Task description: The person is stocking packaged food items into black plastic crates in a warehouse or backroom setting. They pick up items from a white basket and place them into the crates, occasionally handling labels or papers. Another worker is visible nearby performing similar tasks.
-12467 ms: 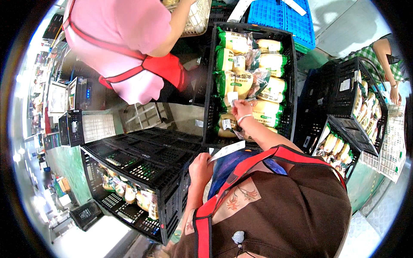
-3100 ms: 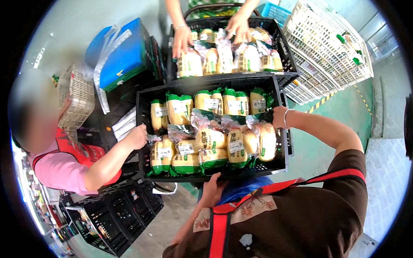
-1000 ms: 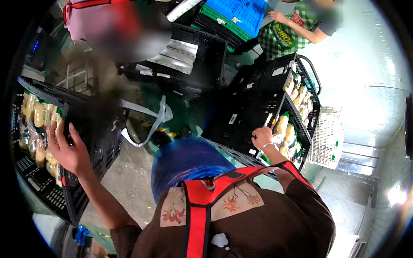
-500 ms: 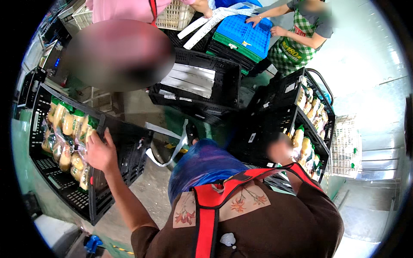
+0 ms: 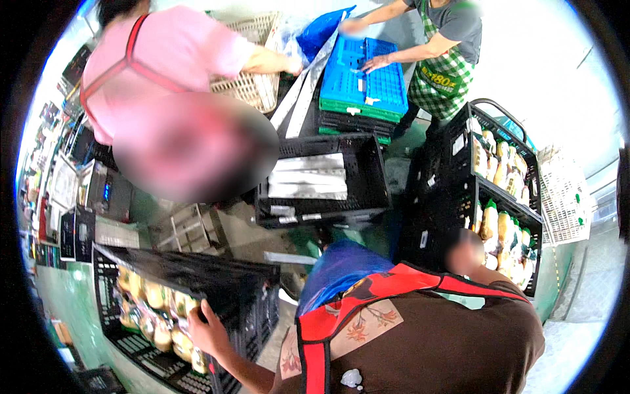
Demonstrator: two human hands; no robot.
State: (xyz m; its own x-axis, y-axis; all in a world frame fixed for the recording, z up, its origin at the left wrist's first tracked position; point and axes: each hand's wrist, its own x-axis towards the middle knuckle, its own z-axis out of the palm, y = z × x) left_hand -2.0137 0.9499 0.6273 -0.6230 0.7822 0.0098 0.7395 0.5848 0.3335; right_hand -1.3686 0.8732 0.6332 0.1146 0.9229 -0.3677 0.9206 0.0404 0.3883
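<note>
At the lower left, my left hand (image 5: 210, 333) is at the rim of a black plastic crate (image 5: 141, 343), its fingers curled over the edge beside the packs. Inside lie several clear bags of pale, elongated produce (image 5: 161, 331), some with green ends. My right hand (image 5: 463, 252) is by the open side of a black crate stack (image 5: 426, 226) on the right. Blur covers that hand, so its fingers cannot be made out. More bagged produce (image 5: 502, 240) fills these right-hand crates.
Ahead stands a black crate (image 5: 371, 174) with white strips inside. Beyond it, a co-worker in a green checked apron (image 5: 446, 82) touches folded blue crates (image 5: 387, 72). Another person in pink (image 5: 170, 59) bends at the upper left, near a cream basket (image 5: 262, 92). A white basket (image 5: 564, 197) stands right.
The view has shifted, so the left crate sits lower and the right stack farther right. My left hand stays at the crate's rim. The person in pink shows more fully.
</note>
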